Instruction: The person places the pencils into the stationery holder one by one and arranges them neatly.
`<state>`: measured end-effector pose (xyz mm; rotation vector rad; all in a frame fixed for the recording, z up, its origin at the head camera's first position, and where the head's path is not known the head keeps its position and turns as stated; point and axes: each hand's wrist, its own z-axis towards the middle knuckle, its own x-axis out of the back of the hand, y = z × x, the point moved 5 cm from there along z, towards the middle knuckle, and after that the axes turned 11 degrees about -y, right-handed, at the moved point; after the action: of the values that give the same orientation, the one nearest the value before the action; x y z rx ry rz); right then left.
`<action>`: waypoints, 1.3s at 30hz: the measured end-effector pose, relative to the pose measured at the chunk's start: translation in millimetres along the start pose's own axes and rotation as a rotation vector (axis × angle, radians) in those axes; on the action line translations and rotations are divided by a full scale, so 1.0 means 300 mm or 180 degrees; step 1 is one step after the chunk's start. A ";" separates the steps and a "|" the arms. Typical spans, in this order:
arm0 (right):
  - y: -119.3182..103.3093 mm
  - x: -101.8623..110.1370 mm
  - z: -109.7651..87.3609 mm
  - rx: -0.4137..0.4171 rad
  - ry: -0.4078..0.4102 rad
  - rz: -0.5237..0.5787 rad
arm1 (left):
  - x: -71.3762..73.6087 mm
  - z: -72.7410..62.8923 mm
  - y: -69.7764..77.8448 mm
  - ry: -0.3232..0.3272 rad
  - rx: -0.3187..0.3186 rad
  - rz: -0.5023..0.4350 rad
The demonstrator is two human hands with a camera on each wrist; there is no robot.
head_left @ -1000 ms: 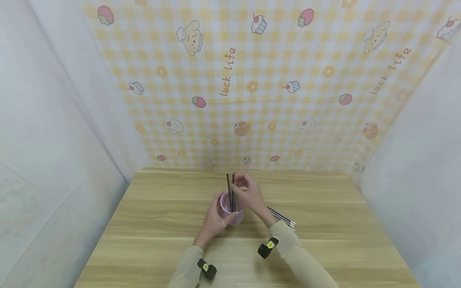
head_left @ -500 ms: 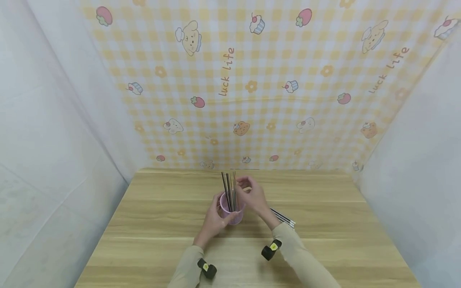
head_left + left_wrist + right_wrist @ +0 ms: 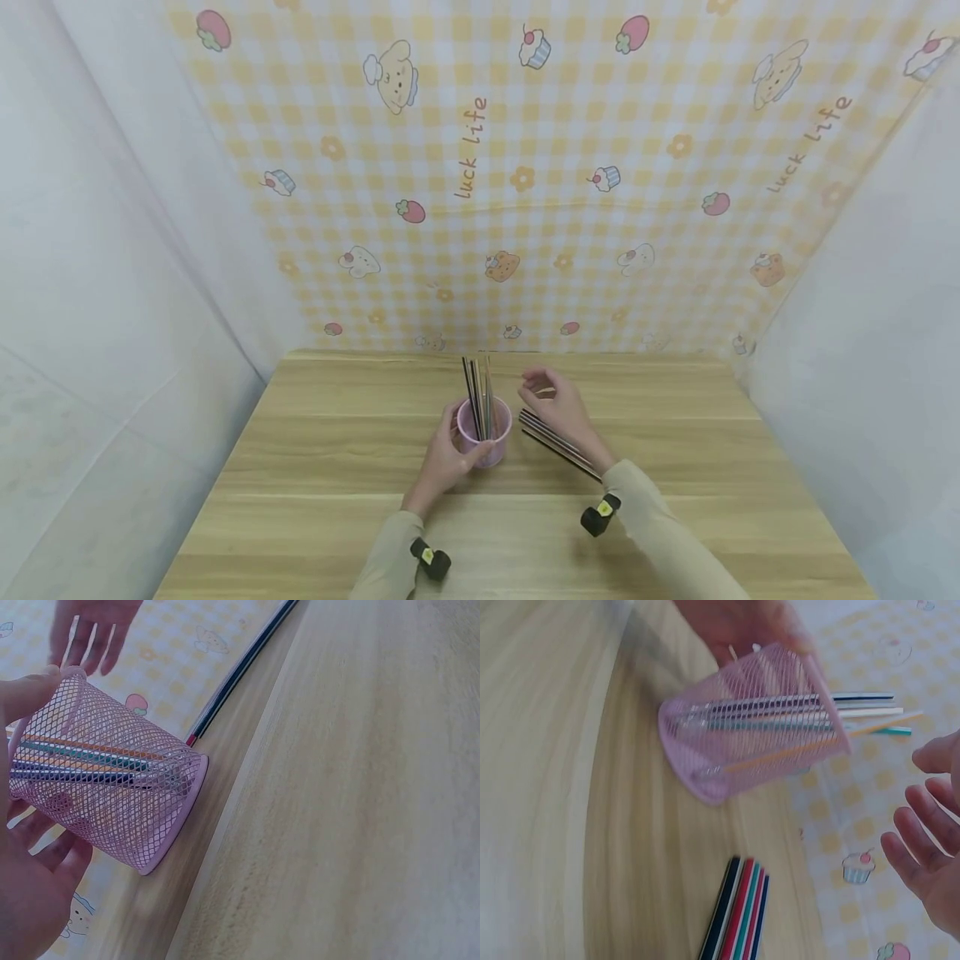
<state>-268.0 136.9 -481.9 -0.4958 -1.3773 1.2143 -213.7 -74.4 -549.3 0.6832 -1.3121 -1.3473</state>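
Note:
My left hand (image 3: 444, 462) grips a pink mesh pen holder (image 3: 506, 430), thumb on the near side and fingers round the other. It stands upright on the table. Several thin pencils (image 3: 474, 400) lean inside it, their upper ends above the rim. My right hand (image 3: 561, 407) hovers to the right of the holder, apart from it, fingers loosely bent and holding nothing. Below that hand, several more pencils (image 3: 739, 915) lie side by side on the table, with black, red, teal, pink and blue ends in the right wrist view. My right forearm partly hides them in the head view.
The wood-grain table (image 3: 337, 517) reaches back to a yellow checked cloth (image 3: 570, 217) with cartoon prints. Pale walls (image 3: 112, 333) close in both sides. Each sleeve carries a small black wrist device (image 3: 431, 560).
My right hand has let go of a pencil in the pen holder and moved right, over the pencils on the table. My left hand keeps its grip in place.

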 end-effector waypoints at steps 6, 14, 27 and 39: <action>0.060 0.028 -0.032 -0.0152 -0.0143 0.0007 | 0.001 -0.006 0.022 -0.0002 0.0031 -0.0059; 0.145 0.054 -0.062 -0.0177 -0.0333 -0.0235 | -0.001 0.000 -0.002 -0.0004 -0.0003 -0.0067; 0.218 0.061 -0.085 -0.0271 -0.0449 -0.0477 | 0.000 0.000 -0.004 -0.0003 0.0095 -0.0098; 0.286 0.048 -0.089 -0.0225 -0.0639 -0.0591 | -0.002 0.006 -0.004 -0.0016 0.0095 -0.0104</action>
<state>-277.5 190.8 -554.5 -0.2927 -1.6039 1.0886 -215.6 -73.6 -550.2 0.7251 -1.3324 -1.3588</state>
